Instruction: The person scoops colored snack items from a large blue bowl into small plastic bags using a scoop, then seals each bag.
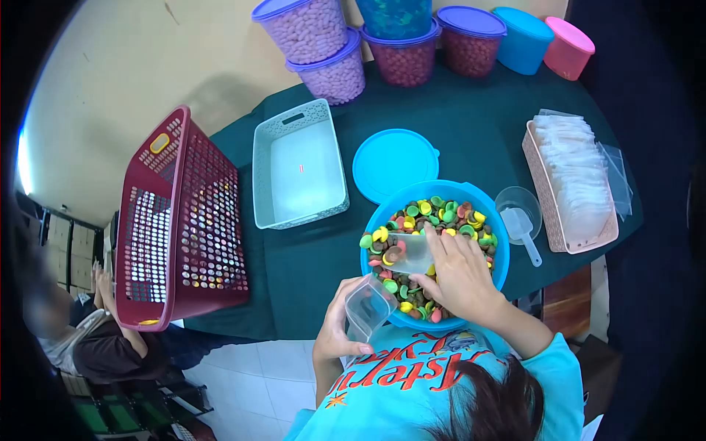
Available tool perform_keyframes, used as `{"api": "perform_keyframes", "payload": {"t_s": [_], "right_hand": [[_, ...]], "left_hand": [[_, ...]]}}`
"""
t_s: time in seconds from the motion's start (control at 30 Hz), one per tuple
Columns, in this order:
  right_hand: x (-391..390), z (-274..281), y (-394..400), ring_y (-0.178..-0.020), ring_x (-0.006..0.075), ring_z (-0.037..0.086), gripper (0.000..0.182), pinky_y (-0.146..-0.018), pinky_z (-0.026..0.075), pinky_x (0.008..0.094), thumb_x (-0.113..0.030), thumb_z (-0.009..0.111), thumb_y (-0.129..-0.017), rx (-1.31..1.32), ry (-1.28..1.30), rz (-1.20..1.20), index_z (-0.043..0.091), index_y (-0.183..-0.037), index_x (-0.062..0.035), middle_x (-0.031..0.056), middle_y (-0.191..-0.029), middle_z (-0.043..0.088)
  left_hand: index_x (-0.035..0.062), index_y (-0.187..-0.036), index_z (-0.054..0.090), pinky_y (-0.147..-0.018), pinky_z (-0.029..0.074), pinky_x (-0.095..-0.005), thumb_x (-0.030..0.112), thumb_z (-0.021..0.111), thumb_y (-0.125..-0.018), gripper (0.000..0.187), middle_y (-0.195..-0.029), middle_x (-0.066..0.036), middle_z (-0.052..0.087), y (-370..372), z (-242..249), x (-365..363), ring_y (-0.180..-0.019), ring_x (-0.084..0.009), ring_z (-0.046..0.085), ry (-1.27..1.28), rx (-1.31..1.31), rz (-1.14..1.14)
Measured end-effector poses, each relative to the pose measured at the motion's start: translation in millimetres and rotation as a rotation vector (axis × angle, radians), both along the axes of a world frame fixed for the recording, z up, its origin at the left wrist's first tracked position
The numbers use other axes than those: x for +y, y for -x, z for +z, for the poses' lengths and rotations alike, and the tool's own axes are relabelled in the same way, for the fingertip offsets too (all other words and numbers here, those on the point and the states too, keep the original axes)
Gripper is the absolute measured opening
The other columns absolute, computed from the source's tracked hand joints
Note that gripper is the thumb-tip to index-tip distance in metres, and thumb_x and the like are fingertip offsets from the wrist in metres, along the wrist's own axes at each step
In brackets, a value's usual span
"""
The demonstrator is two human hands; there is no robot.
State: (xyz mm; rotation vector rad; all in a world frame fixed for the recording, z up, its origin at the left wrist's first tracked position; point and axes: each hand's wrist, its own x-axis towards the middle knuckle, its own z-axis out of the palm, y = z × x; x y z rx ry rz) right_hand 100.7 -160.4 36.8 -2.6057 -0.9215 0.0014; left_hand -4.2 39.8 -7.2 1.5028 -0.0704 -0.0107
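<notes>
My left hand [337, 327] is wrapped round a clear plastic pouch [368, 309], its mouth spread open, close to the near-left rim of a blue tub [502, 275]. The tub is full of small cup-shaped pieces [423, 294] in yellow, green, brown and red. My right hand [463, 272] reaches over the tub and grips a clear plastic scoop [413, 256], whose front end lies among the pieces and points left. A few pieces show in or through the scoop. The palm hides part of its grip end.
A blue lid [396, 163] lies behind the tub. To the left are a pale green basket [337, 165] and a tall maroon basket [213, 213]. On the right stand a clear round container [515, 195] with a white scoop [521, 226] and a pink basket [555, 220] of plastic bags. Lidded tubs [474, 44] line the back.
</notes>
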Motion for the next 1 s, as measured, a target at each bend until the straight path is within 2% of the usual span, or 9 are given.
{"api": "perform_keyframes", "payload": {"t_s": [0.17,0.27,0.4,0.5,0.53,0.6,0.7,0.93,1.0], "right_hand": [[-5,-1,-13,-0.089,0.0290,0.049,0.070,-0.076,0.036,0.0387,-0.035,0.063,-0.073,0.047,-0.019,0.048,0.036,-0.123,0.0049,0.0168,-0.096,0.051],[-12,-1,-18,-0.091,0.0300,0.049,0.069,-0.076,0.035,0.0388,-0.035,0.063,-0.073,0.080,-0.033,0.049,0.037,-0.123,0.0056,0.0182,-0.098,0.051],[-12,2,-18,-0.092,0.0312,0.049,0.069,-0.078,0.036,0.0393,-0.036,0.063,-0.073,0.117,-0.013,0.036,0.038,-0.121,0.0070,0.0201,-0.100,0.052],[-7,2,-18,-0.092,0.0275,0.051,0.067,-0.079,0.036,0.0385,-0.035,0.062,-0.073,0.052,-0.012,0.038,0.040,-0.119,0.0087,0.0171,-0.097,0.054],[-6,-1,-20,-0.092,0.0275,0.051,0.067,-0.079,0.036,0.0385,-0.035,0.062,-0.073,0.051,-0.014,0.033,0.040,-0.119,0.0087,0.0171,-0.097,0.054],[-5,-9,-22,-0.093,0.0323,0.049,0.068,-0.080,0.035,0.0408,-0.036,0.061,-0.074,0.112,-0.088,0.032,0.038,-0.120,0.0079,0.0210,-0.099,0.053],[-6,-12,-23,-0.092,0.0328,0.049,0.068,-0.082,0.035,0.0412,-0.037,0.061,-0.074,0.098,-0.114,0.037,0.039,-0.120,0.0085,0.0217,-0.099,0.053],[-9,-14,-24,-0.098,0.0321,0.049,0.068,-0.083,0.036,0.0412,-0.038,0.059,-0.075,0.202,-0.119,0.101,0.039,-0.120,0.0097,0.0215,-0.103,0.053],[-11,-16,-24,-0.098,0.0321,0.049,0.068,-0.083,0.035,0.0412,-0.037,0.060,-0.075,0.244,-0.207,0.101,0.039,-0.120,0.0088,0.0212,-0.103,0.053]], "left_hand": [[-0.0017,-0.124,0.039,-0.094,0.032,-0.0390,0.049,0.079,-0.043,0.104,-0.120,-0.015,0.037,1,2,3,-0.113,-0.0276,0.040,0.066,-0.002,0.043],[-0.0021,-0.125,0.034,-0.099,0.026,-0.0409,0.050,0.079,-0.044,0.106,-0.130,-0.020,0.030,-14,5,9,-0.124,-0.0302,0.030,0.048,-0.126,0.183],[-0.0013,-0.123,0.036,-0.103,0.018,-0.0428,0.049,0.079,-0.045,0.102,-0.139,-0.023,0.016,-41,4,10,-0.129,-0.0328,0.020,0.049,-0.137,0.025],[0.0022,-0.120,0.039,-0.104,0.010,-0.0473,0.048,0.078,-0.046,0.096,-0.133,-0.023,0.032,-46,18,-2,-0.132,-0.0352,0.011,-0.150,-0.115,-0.135],[0.0022,-0.120,0.039,-0.104,0.010,-0.0473,0.048,0.078,-0.046,0.096,-0.133,-0.023,0.032,-46,18,1,-0.132,-0.0352,0.011,-0.151,-0.116,-0.140],[0.0039,-0.120,0.039,-0.103,0.000,-0.0519,0.048,0.078,-0.045,0.095,-0.130,-0.021,0.038,-46,14,12,-0.131,-0.0375,0.008,-0.373,-0.144,-0.236],[0.0053,-0.120,0.039,-0.101,-0.007,-0.0540,0.048,0.078,-0.045,0.094,-0.131,-0.020,0.038,-46,11,10,-0.131,-0.0387,0.009,-0.305,-0.206,-0.173],[0.0064,-0.118,0.042,-0.103,-0.005,-0.0497,0.048,0.077,-0.045,0.092,-0.129,-0.021,0.040,-47,22,-2,-0.131,-0.0388,0.009,-0.267,-0.207,-0.148],[0.0051,-0.119,0.040,-0.104,-0.005,-0.0483,0.047,0.078,-0.045,0.093,-0.129,-0.021,0.040,-44,23,0,-0.130,-0.0388,0.012,-0.290,-0.151,-0.161]]}}
